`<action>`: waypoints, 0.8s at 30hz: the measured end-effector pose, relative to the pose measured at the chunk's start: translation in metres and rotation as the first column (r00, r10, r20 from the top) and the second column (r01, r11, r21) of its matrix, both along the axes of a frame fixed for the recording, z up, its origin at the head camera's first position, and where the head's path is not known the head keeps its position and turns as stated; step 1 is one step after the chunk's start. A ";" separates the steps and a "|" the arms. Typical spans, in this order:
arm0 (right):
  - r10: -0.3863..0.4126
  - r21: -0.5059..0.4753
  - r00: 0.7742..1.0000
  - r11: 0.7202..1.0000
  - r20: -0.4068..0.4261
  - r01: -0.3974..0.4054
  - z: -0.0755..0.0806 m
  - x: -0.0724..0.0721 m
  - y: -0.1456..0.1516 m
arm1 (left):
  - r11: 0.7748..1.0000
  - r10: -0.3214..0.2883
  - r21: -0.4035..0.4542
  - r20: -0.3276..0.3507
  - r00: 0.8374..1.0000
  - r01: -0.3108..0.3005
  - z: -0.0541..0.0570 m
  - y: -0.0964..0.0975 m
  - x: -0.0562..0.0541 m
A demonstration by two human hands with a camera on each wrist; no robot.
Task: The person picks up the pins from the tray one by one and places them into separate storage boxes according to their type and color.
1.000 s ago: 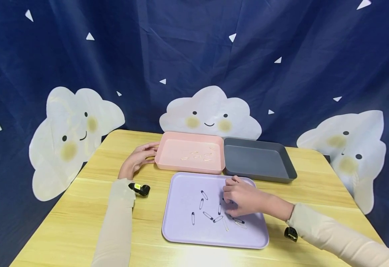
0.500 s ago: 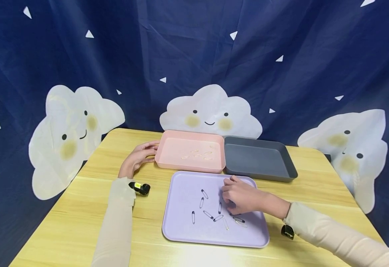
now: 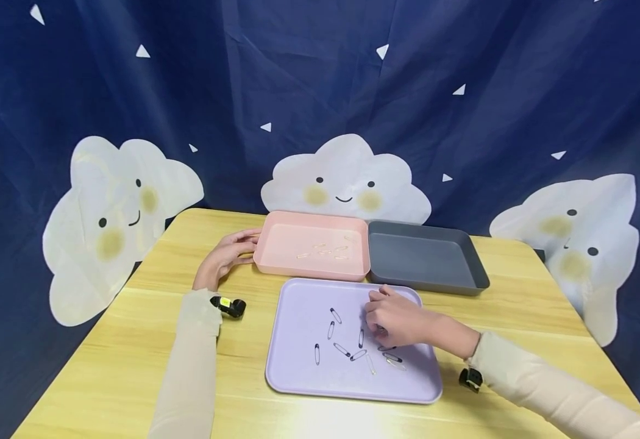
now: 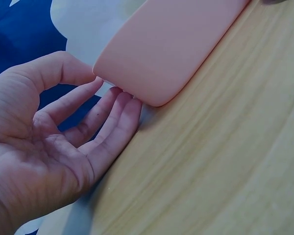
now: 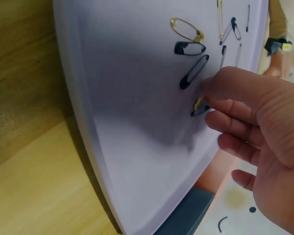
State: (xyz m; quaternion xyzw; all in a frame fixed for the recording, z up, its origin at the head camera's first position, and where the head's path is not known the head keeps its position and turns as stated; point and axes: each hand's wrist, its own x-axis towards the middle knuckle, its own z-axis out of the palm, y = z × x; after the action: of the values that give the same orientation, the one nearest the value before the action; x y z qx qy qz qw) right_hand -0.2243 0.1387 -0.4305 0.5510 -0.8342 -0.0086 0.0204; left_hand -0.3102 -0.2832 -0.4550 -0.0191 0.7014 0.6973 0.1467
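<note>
My right hand (image 3: 395,318) is low over the right part of the lilac tray (image 3: 298,381). In the right wrist view its thumb and index fingertips pinch a gold safety pin (image 5: 197,103), mostly hidden by the fingers. A black safety pin (image 5: 194,113) lies right beneath them. More black safety pins (image 3: 317,354) are scattered on this tray, along with loose gold ones (image 5: 200,37). At the left, my left hand (image 3: 225,257) touches the end wall of the pink tray (image 3: 278,244) with thumb and fingertips. Several gold safety pins (image 3: 322,249) lie inside that tray.
A dark grey tray (image 3: 424,253) stands against the pink tray's right side, behind the lilac one. All three trays are on a wooden table (image 3: 243,372). A blue curtain (image 3: 320,73) with white clouds hangs at the table's far edge.
The right fingers have drawn back slightly towards the far side, and a black safety pin near them shows more. My left hand and the trays stay put; the head view has tilted slightly.
</note>
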 end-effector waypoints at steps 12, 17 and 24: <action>-0.044 -0.008 0.997 0.999 0.069 0.045 0.000 -0.002 0.003 | 0.999 0.023 -0.023 -0.036 0.999 -0.024 -0.018 -0.005 -0.013; -0.040 -0.011 0.996 0.999 0.084 0.041 -0.001 0.000 0.004 | 1.000 0.016 -0.017 -0.048 0.999 -0.017 -0.022 -0.005 -0.013; -0.024 -0.002 0.999 1.000 0.047 0.024 0.002 0.001 0.006 | 1.000 0.004 -0.010 -0.068 0.998 -0.005 -0.022 -0.005 -0.011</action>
State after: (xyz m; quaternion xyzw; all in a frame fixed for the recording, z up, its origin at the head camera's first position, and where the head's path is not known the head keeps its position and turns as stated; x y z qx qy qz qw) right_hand -0.2234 0.1443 -0.4289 0.5409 -0.8411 0.0051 0.0012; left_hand -0.3215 -0.2883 -0.4767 0.0022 0.7096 0.6941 0.1212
